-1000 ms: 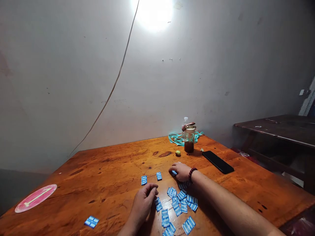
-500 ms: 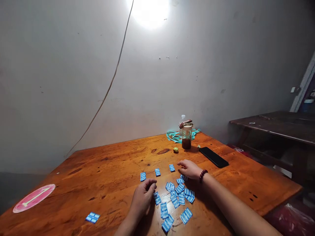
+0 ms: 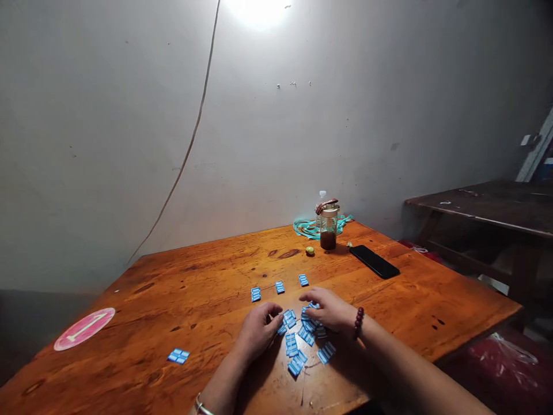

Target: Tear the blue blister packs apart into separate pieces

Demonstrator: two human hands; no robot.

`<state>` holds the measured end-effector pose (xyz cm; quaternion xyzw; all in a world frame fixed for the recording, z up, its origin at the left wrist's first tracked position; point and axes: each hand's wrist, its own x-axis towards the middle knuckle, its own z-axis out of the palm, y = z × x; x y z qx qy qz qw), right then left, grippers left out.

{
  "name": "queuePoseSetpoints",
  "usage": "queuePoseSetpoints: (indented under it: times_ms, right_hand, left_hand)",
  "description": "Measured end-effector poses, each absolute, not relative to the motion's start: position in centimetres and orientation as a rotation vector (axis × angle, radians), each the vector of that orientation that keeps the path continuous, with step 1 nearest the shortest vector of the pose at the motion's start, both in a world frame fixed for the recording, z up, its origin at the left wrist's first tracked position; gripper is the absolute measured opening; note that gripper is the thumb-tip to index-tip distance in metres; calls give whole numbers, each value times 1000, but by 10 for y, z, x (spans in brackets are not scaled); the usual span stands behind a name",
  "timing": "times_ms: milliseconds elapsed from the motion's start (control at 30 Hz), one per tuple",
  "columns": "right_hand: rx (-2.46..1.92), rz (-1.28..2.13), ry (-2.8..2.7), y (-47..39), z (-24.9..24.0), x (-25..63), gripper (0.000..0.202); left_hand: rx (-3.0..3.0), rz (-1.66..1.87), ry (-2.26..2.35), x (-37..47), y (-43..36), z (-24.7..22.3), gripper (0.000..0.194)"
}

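Cards – small blue ones – lie across the tabletop's near half. One card (image 3: 178, 355) sits alone toward the left edge, past a red sticker (image 3: 84, 328). Three cards (image 3: 279, 287) stand in a row toward the middle, set apart; the heap (image 3: 302, 343) by the near edge looks unsorted, so most of it is left. The left hand (image 3: 257, 331) rests curled, fingertips touching a card at the heap's left. The right hand (image 3: 330, 308) lies over the heap, fingers bent down onto the cards – whether they pinch one I cannot tell. A phone (image 3: 374, 261) and jar (image 3: 328, 227) sit near the far right corner.
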<state>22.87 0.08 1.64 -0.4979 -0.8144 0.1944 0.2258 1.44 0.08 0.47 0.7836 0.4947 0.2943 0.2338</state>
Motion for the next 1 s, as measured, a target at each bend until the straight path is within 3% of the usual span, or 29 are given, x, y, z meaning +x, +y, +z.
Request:
queuePoseSetpoints:
  times_ms: [133,333,633,1000]
  right_hand:
    - [-1524,623,-2300,-12,19,257,32]
    - [-1536,480,-2382,-29,10,249,36]
    - [-1478,502,-2323,13,29,215,24]
    - [-1278,451,-2310,13,-8,194,18]
  left_hand:
    - [2277,694,1507,6,0,11,28]
    - [2373,473,1427,15,-9,13,36]
    - [2224,802,1460,17,-2,11,25]
    - [2168,846,1505,17,1,5,25]
